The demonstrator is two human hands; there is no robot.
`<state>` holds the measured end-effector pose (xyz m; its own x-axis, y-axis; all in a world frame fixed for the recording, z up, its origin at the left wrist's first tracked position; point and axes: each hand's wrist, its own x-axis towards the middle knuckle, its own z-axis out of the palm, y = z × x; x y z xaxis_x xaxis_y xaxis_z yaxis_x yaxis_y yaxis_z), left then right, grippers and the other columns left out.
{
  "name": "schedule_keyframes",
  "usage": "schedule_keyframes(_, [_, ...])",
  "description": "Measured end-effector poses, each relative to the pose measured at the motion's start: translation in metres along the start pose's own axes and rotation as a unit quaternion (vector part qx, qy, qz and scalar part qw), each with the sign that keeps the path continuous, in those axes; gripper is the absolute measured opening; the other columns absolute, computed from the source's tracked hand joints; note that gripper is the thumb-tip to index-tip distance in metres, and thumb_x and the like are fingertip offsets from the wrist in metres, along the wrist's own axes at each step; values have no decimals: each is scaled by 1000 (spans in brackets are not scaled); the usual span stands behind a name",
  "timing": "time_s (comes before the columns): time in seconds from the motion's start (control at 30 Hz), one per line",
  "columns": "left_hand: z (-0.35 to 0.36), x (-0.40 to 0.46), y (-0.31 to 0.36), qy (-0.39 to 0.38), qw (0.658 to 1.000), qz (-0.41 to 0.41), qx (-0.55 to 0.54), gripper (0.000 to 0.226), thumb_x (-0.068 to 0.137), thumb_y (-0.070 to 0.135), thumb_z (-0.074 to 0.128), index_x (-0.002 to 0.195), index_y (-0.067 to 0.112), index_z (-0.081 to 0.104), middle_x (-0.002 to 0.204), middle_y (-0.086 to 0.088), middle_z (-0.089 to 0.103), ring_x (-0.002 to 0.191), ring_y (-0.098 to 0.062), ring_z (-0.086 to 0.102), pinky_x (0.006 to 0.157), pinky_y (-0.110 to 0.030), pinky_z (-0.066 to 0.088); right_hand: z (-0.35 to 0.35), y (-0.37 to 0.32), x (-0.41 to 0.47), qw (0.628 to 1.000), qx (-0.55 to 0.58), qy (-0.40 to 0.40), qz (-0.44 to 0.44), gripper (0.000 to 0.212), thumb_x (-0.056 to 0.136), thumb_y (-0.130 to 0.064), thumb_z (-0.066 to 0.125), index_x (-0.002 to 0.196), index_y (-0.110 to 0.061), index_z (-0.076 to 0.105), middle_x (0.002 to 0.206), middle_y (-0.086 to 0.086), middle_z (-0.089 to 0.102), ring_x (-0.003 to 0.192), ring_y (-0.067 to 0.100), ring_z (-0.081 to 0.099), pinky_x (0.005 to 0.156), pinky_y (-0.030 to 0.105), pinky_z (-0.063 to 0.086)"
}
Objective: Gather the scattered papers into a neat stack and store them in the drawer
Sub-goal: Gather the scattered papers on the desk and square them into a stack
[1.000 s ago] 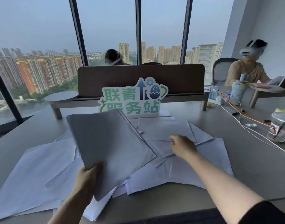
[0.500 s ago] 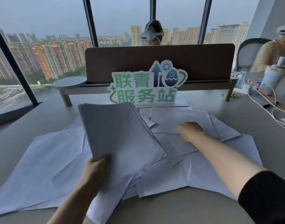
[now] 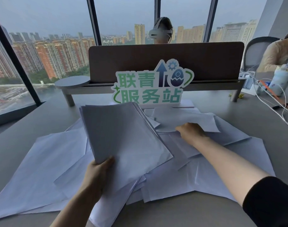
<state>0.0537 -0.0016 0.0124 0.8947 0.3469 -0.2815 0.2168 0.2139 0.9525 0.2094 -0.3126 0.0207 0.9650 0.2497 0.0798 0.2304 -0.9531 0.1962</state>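
My left hand (image 3: 97, 176) grips the near corner of a stack of white papers (image 3: 122, 133), held tilted above the desk. Many loose white sheets (image 3: 41, 164) lie scattered and overlapping over the grey desk (image 3: 262, 128). My right hand (image 3: 191, 131) reaches forward and pinches the near edge of one sheet (image 3: 185, 118) at the back of the pile; that sheet's edge is lifted off the others. No drawer is in view.
A green and white sign with Chinese characters (image 3: 149, 86) stands behind the papers, in front of a brown desk divider (image 3: 166, 61). White cables (image 3: 270, 104) and a patterned bottle (image 3: 280, 79) sit at the right. Two people sit beyond the divider and at the right.
My right hand reached further back over the sheets and took hold of the far sheet, whose edge now lifts. The left hand keeps holding the stack.
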Motion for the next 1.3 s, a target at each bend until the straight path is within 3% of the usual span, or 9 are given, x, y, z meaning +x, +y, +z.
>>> schedule_keyframes(0.13, [0, 1, 0, 0, 1000, -2, -3, 2, 84, 9, 68, 84, 11, 66, 72, -7, 70, 69, -26, 62, 71, -33, 51, -12, 1, 2, 999, 35, -33, -15, 11, 89, -21, 50, 90, -15, 59, 99, 7, 63, 90, 31, 58, 65, 30, 41])
schedule_keyframes(0.2, [0, 1, 0, 0, 1000, 1, 3, 2, 84, 10, 69, 84, 10, 67, 68, -5, 70, 68, -26, 62, 69, -32, 50, -21, -2, 6, 997, -8, -55, -44, 16, 89, -29, 52, 91, -15, 60, 103, 7, 64, 93, 30, 60, 68, 32, 44])
schedule_keyframes(0.43, [-1, 3, -2, -6, 1000, 2, 1, 2, 84, 10, 69, 85, 9, 68, 63, -1, 72, 68, -26, 63, 68, -33, 51, -28, -23, 21, 987, -111, -85, -82, 19, 88, -6, 50, 102, -7, 63, 106, 14, 65, 94, 32, 63, 66, 31, 42])
schedule_keyframes(0.6, [-1, 4, -2, -7, 1000, 3, 3, 3, 84, 10, 69, 86, 9, 68, 61, -1, 72, 67, -26, 63, 68, -33, 51, -21, -27, 24, 985, -129, -62, -93, 23, 85, 3, 47, 97, -5, 65, 101, 15, 66, 89, 33, 64, 64, 31, 41])
schedule_keyframes(0.8, [1, 2, -2, -2, 1000, 8, 5, 2, 84, 9, 68, 85, 10, 67, 58, 3, 71, 65, -23, 63, 62, -29, 50, -12, -27, 22, 993, -92, -22, -75, 10, 88, -3, 51, 88, -8, 59, 98, 14, 66, 86, 32, 63, 62, 31, 38])
schedule_keyframes(0.97, [1, 0, -1, -4, 1000, 7, 3, 2, 85, 10, 68, 83, 10, 66, 57, 3, 71, 65, -23, 63, 60, -28, 50, -10, -36, 17, 995, -92, 26, -26, 20, 86, 0, 52, 99, -10, 62, 99, 11, 69, 89, 32, 67, 61, 33, 39])
schedule_keyframes(1.3, [-2, 3, -4, -1, 1000, 13, -8, 3, 85, 10, 68, 87, 9, 67, 79, -10, 71, 71, -27, 64, 67, -32, 52, -43, -32, 0, 995, -34, 89, 42, 22, 86, -9, 44, 99, -13, 61, 97, 11, 70, 86, 33, 66, 60, 30, 36])
